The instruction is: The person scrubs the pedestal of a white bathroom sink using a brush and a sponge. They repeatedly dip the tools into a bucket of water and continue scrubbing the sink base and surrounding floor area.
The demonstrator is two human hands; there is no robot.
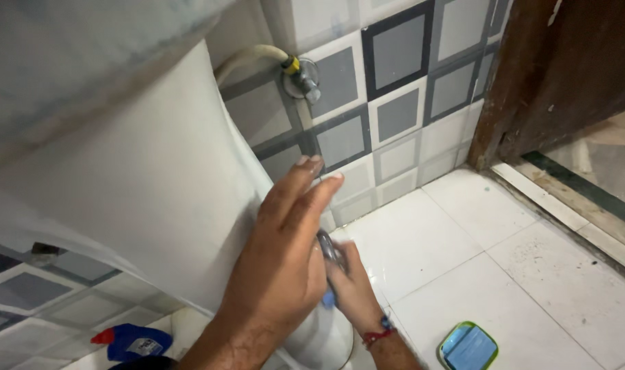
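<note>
Left hand (281,267) flat and spread open against white ceramic toilet pedestal (148,185), holding nothing. Right hand (353,288), red thread at wrist, closed around a small blue-tipped grey scrubbing tool (329,260) low beside the pedestal. Blue-green rectangular soap dish (468,346) nearby on white tiled floor (504,274).

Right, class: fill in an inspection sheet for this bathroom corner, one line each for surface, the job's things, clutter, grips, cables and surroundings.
Surface: white floor tiles, speckled with dirt toward the doorway.
Job's things: white ceramic pedestal; a small grey and blue tool against its side.
Clutter: blue bottle with red cap at the pedestal's foot; green-rimmed blue container on the floor.
Grips: left hand flat, fingers out, over the pedestal; right hand, red thread at the wrist, closed on the tool.
Cables: nothing seen; a cream hose runs to a wall valve.
Surroundings: grey and white wall tiles; brown wooden door frame.
</note>
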